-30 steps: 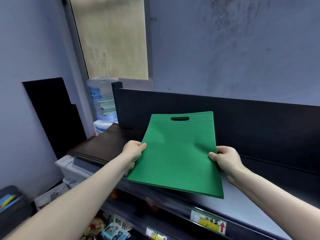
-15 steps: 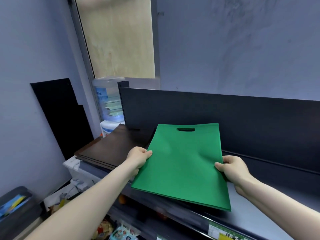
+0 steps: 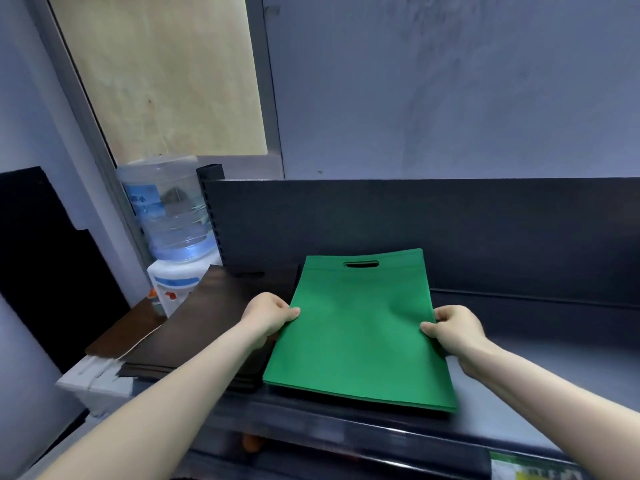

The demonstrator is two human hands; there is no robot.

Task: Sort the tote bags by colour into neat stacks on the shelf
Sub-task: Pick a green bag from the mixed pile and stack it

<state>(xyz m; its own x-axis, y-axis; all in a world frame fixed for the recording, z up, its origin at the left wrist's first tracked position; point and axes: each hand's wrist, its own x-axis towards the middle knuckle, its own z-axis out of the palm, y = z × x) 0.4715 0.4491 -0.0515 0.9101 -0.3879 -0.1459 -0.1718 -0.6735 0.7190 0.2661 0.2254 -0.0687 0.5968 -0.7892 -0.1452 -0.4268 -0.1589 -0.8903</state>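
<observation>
Grey shelf (image 3: 554,375) with a dark back panel: your left hand (image 3: 266,315) pinches the left edge of the green tote bags (image 3: 360,334), and your right hand (image 3: 453,329) grips the right edge. Since half a second ago the bags have dropped onto the shelf, beside the dark brown stack (image 3: 214,317). The shelf-edge label (image 3: 530,467) is too blurred to read.

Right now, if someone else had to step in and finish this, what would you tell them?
Left hand grips the left edge of the green bags; right hand grips the right edge.
The green bags lie flat, on or just above the shelf, beside a dark stack on their left.
Done: two colours side by side.
Left: let go, square the edges.
</observation>
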